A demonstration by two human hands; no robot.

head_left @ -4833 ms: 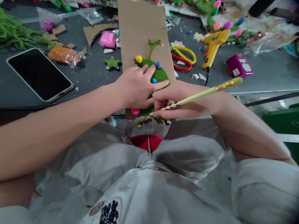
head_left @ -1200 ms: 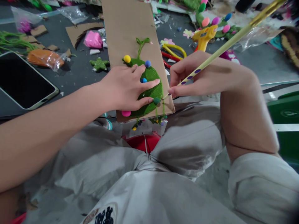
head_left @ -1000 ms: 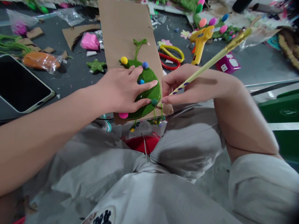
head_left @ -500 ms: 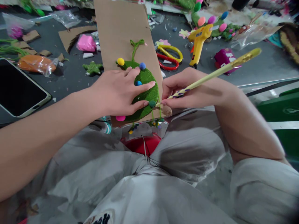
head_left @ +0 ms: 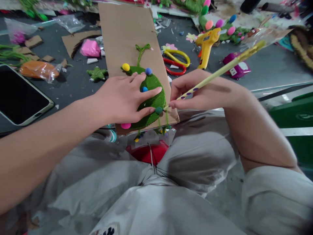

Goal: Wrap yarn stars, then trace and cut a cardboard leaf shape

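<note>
A green yarn-wrapped oval piece (head_left: pixel 155 96) lies on a cardboard sheet (head_left: pixel 127 29), with a curled green stem at its top. Small balls sit round its edge: yellow (head_left: pixel 126 67), blue (head_left: pixel 148 71), pink (head_left: pixel 126 125) and dark green (head_left: pixel 158 110). My left hand (head_left: pixel 124 98) rests flat on it with fingers spread, the thumb tip touching the dark green ball. In my right hand (head_left: pixel 193 89) is a pale yellow pencil (head_left: pixel 215 74), pinched low down and tilted. Its tip meets the oval's right edge beside the dark green ball.
Scissors (head_left: pixel 176 62), a yellow glue gun (head_left: pixel 207 42) and a purple tape dispenser (head_left: pixel 236 67) lie beyond my right hand. At the left are a phone (head_left: pixel 22 96), an orange packet (head_left: pixel 39 70), a pink packet (head_left: pixel 90 48) and a green star (head_left: pixel 97 74).
The pencil has tilted a little, its upper end moving left, and my right hand has shifted slightly. My left hand stays on the green piece.
</note>
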